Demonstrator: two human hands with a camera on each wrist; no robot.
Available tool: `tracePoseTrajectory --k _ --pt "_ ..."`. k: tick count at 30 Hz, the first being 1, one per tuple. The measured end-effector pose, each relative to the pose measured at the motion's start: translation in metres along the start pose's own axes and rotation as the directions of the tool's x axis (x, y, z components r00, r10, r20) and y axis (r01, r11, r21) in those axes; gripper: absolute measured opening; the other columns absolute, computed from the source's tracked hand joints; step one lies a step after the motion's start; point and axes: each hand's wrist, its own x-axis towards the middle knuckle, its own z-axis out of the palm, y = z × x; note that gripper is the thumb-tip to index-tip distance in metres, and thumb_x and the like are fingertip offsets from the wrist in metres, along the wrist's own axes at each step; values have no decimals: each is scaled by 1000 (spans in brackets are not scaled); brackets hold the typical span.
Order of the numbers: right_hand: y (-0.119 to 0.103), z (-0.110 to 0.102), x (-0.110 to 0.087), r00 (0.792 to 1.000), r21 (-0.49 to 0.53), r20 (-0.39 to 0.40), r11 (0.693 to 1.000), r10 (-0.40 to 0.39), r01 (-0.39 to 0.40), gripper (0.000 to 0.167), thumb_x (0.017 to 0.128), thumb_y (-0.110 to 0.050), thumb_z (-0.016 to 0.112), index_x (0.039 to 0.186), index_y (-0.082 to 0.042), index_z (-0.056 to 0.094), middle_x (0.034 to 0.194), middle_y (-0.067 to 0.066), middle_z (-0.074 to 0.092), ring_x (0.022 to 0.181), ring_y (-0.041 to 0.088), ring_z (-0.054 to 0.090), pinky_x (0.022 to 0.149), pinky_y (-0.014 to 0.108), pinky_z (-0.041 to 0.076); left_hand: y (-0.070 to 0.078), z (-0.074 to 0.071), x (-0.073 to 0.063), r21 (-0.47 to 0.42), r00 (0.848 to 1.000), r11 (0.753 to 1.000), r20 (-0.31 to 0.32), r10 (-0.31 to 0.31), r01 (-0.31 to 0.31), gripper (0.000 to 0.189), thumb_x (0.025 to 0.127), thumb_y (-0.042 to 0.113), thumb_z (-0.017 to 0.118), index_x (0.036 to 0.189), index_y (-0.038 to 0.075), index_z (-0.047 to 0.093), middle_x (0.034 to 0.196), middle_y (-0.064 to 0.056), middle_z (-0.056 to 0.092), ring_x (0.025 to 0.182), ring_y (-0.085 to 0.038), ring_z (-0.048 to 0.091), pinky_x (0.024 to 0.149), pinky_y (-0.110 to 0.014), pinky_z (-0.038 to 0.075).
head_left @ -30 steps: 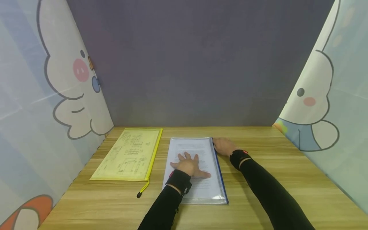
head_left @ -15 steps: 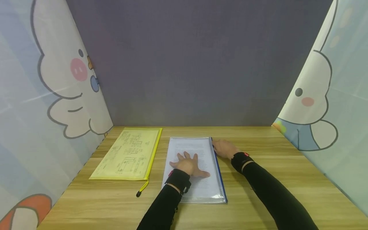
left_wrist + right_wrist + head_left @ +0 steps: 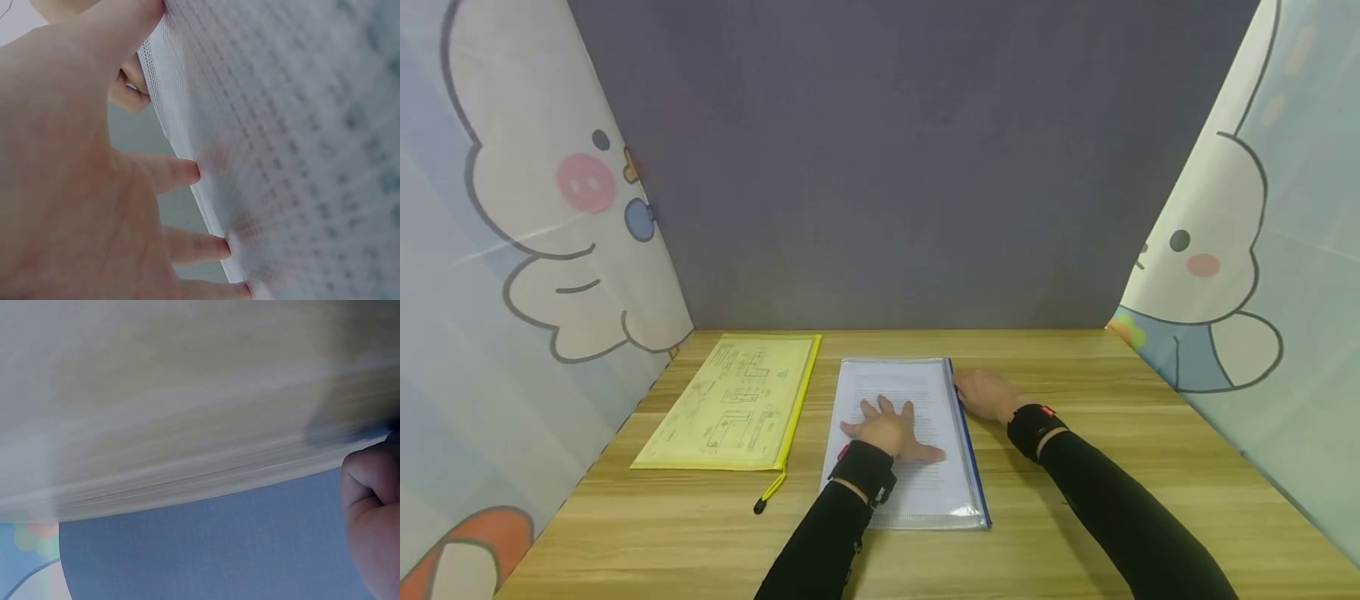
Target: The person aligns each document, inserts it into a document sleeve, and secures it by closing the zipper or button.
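A clear zip document pouch with a blue zipper down its right side lies on the table, printed sheets inside. My left hand rests spread on the pouch, fingers apart; in the left wrist view its fingertips press the plastic over the printed text. At the pouch's far right corner, my right hand pinches the zipper pull, which the fingers mostly hide. The right wrist view shows this hand's curled fingers beside a dark, blurred bit at the frame's edge.
Left of the clear pouch lies a yellow zip pouch holding a sheet of line drawings, its yellow cord hanging toward me. The wooden table ends at a dark grey panel. Cartoon-printed sheets flank both sides.
My right hand has slid slightly toward me along the blue zipper edge. The left hand stays spread on the pouch. The whole view has shifted a little.
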Motion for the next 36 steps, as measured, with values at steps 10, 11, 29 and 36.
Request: tracePoseTrajectory --k 10,11,29,36 --pt "1 -2 -6 1000 6 -3 1000 -2 2 22 102 -9 54 118 -2 66 107 16 74 100 33 72 86 48 58 4 -1 -1 8 1000 1000 -6 -6 6 109 75 82 66 161 24 32 165 -24 19 150 -53 13 102 -83 23" --pt "1 -3 -7 1000 0 -4 1000 -3 3 20 102 -9 54 117 -2 66 106 16 74 100 33 72 86 47 58 5 -2 0 7 1000 1000 -6 -5 5 109 75 82 66 161 24 32 165 -24 19 150 -53 12 102 -83 23" --pt "-4 -2 -12 999 2 20 1000 -26 26 20 103 -11 53 118 -8 67 102 9 75 97 29 73 82 45 59 -2 -1 1 -9 1000 1000 -20 -14 13 108 74 81 68 160 26 35 166 -23 19 150 -51 14 104 -82 23" --pt "-5 -2 -11 999 -6 23 1000 -28 28 18 103 -11 53 115 -8 66 97 7 75 91 26 73 77 43 59 -2 -1 3 -6 999 1000 -38 -9 9 106 75 80 68 159 25 37 165 -23 21 150 -51 15 103 -82 24"
